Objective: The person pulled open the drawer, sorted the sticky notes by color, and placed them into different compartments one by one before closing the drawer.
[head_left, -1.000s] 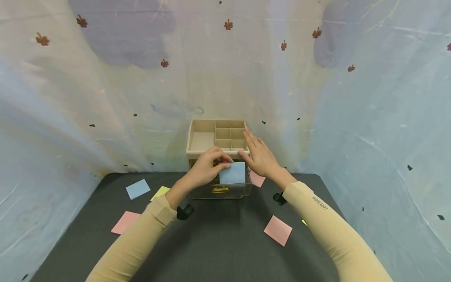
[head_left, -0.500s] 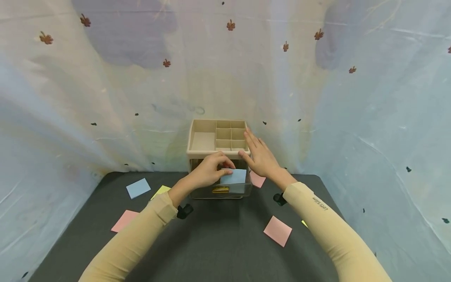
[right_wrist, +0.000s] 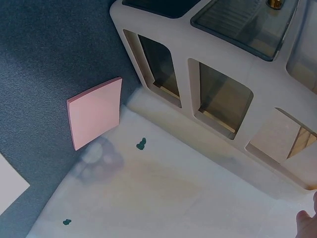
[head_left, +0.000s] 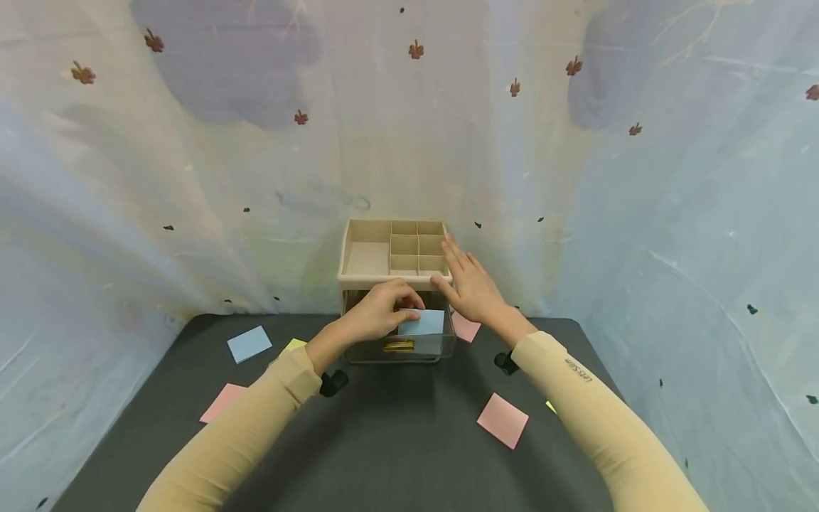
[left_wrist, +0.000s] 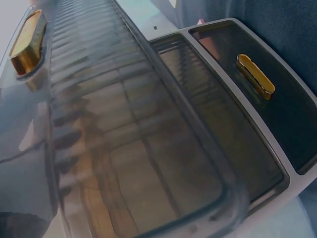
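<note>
A pad of blue sticky notes (head_left: 430, 320) is pinched between the thumb and fingers of my left hand (head_left: 376, 313). It stands inside the pulled-out clear drawer (head_left: 371, 350) of a beige desktop organizer (head_left: 365, 278), its lower part visible through the drawer's front. My right hand (head_left: 475, 290) lies with straight fingers along the organizer's right upper edge. From the left wrist, the clear drawer (left_wrist: 148, 163) fills the view, while the left hand itself is mostly hidden. In the right wrist view only fingertips (right_wrist: 303, 222) show, near the organizer's side (right_wrist: 185, 79).
Pink pads lie at the right (head_left: 503, 421), at the left (head_left: 222, 402) and beside the organizer (head_left: 466, 326). A blue pad (head_left: 249, 344) and a yellow pad (head_left: 293, 345) are at the left. Lower drawers (left_wrist: 257, 84) are closed. A patterned curtain (head_left: 409, 142) hangs behind the dark table (head_left: 397, 441).
My left hand has moved down, lowering the blue sticky notes deeper into the drawer, mostly in the first half second. The right hand has stayed at the organizer's edge.
</note>
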A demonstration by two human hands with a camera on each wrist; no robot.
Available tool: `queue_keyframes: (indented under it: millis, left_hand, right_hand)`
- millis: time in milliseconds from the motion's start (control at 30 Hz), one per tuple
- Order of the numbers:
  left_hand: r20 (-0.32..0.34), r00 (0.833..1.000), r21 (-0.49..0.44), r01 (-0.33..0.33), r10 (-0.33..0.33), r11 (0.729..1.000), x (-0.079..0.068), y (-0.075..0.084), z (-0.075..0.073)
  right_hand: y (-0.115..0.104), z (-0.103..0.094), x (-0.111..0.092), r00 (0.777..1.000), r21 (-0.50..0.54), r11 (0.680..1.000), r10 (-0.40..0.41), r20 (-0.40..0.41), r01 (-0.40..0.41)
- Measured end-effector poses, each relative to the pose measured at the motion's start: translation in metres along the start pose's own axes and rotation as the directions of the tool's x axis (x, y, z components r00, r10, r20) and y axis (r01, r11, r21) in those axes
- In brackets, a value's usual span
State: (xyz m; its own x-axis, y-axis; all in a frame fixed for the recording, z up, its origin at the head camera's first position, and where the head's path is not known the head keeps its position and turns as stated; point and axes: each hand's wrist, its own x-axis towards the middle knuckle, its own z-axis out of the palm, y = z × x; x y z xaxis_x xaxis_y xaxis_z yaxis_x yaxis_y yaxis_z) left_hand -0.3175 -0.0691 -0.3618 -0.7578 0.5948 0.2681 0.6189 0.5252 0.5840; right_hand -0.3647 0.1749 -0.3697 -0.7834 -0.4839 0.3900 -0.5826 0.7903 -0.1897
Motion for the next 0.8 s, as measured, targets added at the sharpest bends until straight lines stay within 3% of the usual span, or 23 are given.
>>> queue_keyframes:
  millis: [533, 800]
  left_hand:
    - [0.0, 0.998, 0.061, -0.068, 0.068, 0.996, 0.0032, -0.006, -0.0028]
    - [-0.001, 0.993, 0.157, -0.114, 0.115, 0.981, 0.002, -0.0088, -0.0034]
  right_hand:
    - [-0.0002, -0.0009, 0.0015, 1.0, -0.001, 1.0, 0.008, 0.005, -0.008]
    - [-0.0005, -0.0009, 0.0007, 1.0, -0.005, 1.0, 0.01, 0.004, -0.01]
